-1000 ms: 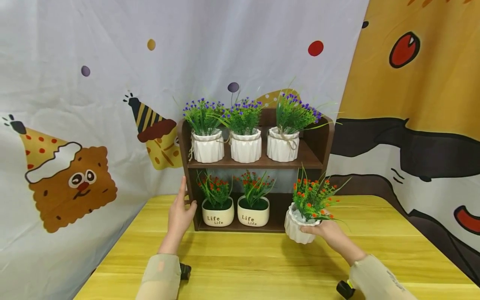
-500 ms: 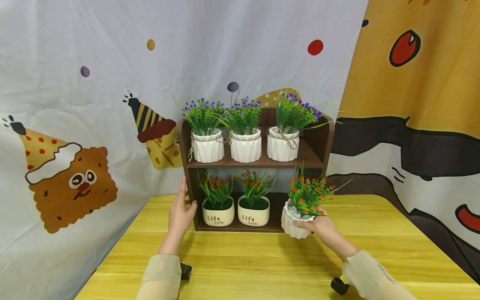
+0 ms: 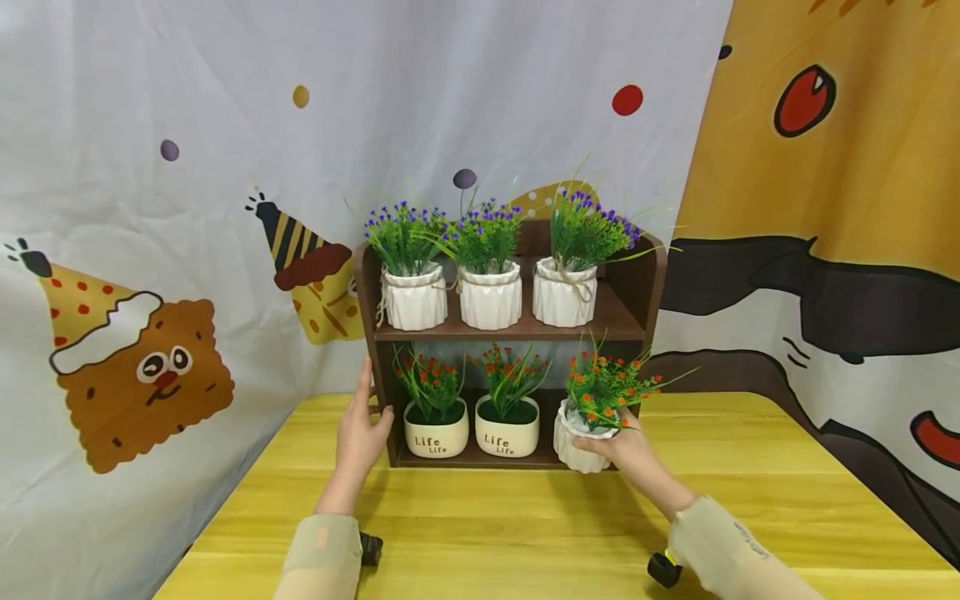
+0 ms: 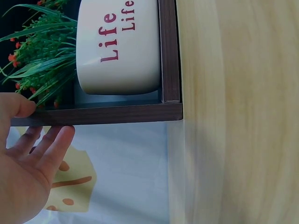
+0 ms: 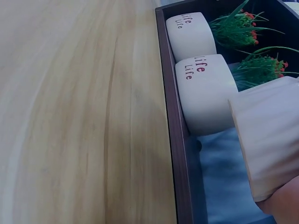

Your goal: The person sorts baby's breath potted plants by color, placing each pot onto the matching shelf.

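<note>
My right hand (image 3: 624, 452) grips a white fluted pot of orange artificial flowers (image 3: 587, 443), thumb at its front rim. Slightly tilted, the pot hovers at the right front of the lower board of a dark brown two-tier shelf (image 3: 510, 332); in the right wrist view, the pot's pale wall (image 5: 271, 135) is above the board. My left hand (image 3: 362, 439) holds the shelf's left side panel (image 4: 107, 113), its thumb on one face and fingers on the other. Two cream "Life" pots of red flowers (image 3: 436, 437) (image 3: 507, 435) stand left of the held pot.
The upper board carries three white pots of purple flowers (image 3: 415, 300) (image 3: 491, 298) (image 3: 564, 295). The shelf stands on a yellow wood-grain table (image 3: 480, 533), with a cartoon-printed curtain (image 3: 480, 83) close behind. The right side panel (image 3: 651, 292) borders the held plant.
My right hand has carried the orange-flower pot left and inward, over the lower board's right end. The left hand keeps its place on the shelf's side.
</note>
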`<state>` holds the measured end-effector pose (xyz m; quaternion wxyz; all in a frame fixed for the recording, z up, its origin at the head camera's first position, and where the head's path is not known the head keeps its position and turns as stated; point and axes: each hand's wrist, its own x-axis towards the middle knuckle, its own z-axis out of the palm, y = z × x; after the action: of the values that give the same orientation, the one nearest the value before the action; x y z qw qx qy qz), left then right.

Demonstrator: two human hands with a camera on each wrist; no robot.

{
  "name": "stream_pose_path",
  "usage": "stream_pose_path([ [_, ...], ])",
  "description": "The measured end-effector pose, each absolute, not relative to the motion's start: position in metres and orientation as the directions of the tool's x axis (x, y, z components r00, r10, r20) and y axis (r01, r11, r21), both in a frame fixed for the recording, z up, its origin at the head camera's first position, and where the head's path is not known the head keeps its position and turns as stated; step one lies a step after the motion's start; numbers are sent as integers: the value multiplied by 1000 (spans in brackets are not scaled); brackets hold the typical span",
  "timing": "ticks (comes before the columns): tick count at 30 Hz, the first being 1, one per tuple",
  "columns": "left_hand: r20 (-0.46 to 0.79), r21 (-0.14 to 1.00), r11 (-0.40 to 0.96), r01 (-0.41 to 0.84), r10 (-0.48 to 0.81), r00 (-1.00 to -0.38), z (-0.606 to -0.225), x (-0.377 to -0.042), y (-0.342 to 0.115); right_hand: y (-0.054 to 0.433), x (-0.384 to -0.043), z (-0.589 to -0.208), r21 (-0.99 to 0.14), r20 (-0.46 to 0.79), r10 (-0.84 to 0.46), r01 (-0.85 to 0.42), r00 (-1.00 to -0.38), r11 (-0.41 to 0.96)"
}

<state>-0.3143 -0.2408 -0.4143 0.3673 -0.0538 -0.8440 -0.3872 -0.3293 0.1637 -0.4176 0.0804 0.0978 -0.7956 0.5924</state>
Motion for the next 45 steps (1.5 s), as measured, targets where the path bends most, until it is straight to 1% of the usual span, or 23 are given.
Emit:
stream_pose_path([
  [6,656,618,697,364,-202,-728,-419,-315,-242,159,-336,-421,-897,270,-50,-270,-962,350],
  [8,660,612,701,365,-198,-725,-419,-315,-242,158,-338,-421,-889,258,-38,-253,-965,382],
  [11,659,611,703,364,-196,-726,-418,-315,-242,157,-340,-421,-892,240,-19,-229,-970,391],
  [17,676,596,710,375,-191,-712,-416,-314,-241,153,-347,-425,-917,223,-12,-214,-975,337],
  [22,665,602,708,368,-191,-722,-415,-313,-240,149,-351,-431,-933,219,4,-209,-976,292],
  [28,648,612,709,349,-198,-735,-414,-312,-240,147,-359,-439,-927,246,25,-228,-969,298],
  [38,656,607,713,350,-201,-728,-413,-312,-240,145,-366,-446,-921,262,29,-241,-965,306],
  [45,644,622,701,349,-203,-738,-412,-312,-239,143,-373,-452,-924,260,52,-232,-964,304],
])
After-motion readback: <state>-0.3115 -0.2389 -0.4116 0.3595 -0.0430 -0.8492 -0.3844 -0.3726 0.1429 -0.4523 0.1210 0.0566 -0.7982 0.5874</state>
